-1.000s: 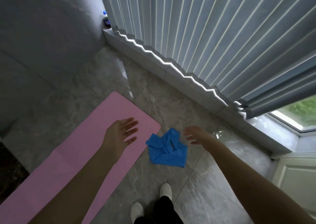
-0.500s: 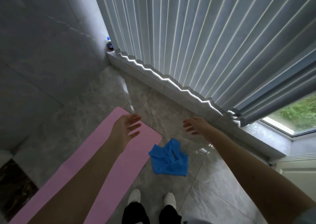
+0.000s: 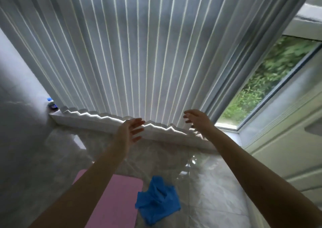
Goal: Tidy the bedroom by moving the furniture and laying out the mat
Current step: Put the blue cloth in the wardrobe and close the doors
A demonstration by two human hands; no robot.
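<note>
The pink mat (image 3: 115, 198) lies flat on the marble floor at the bottom, its end near a crumpled blue cloth (image 3: 156, 203) beside it on the right. My left hand (image 3: 131, 129) is raised in front of the window ledge, fingers straight and spread, holding nothing. My right hand (image 3: 196, 118) reaches toward the lower edge of the grey pleated curtain (image 3: 139, 53), fingers loosely bent, also holding nothing. I cannot tell whether it touches the curtain.
A white stone ledge (image 3: 83, 123) runs under the curtain. A small blue-capped bottle (image 3: 52, 104) stands at its left end by the grey wall. The uncovered window (image 3: 271, 77) with greenery is at right, above a white cabinet (image 3: 285, 151).
My view has tilted up from the floor to the curtain. Both hands have lifted from above the mat and cloth up toward the ledge and curtain hem.
</note>
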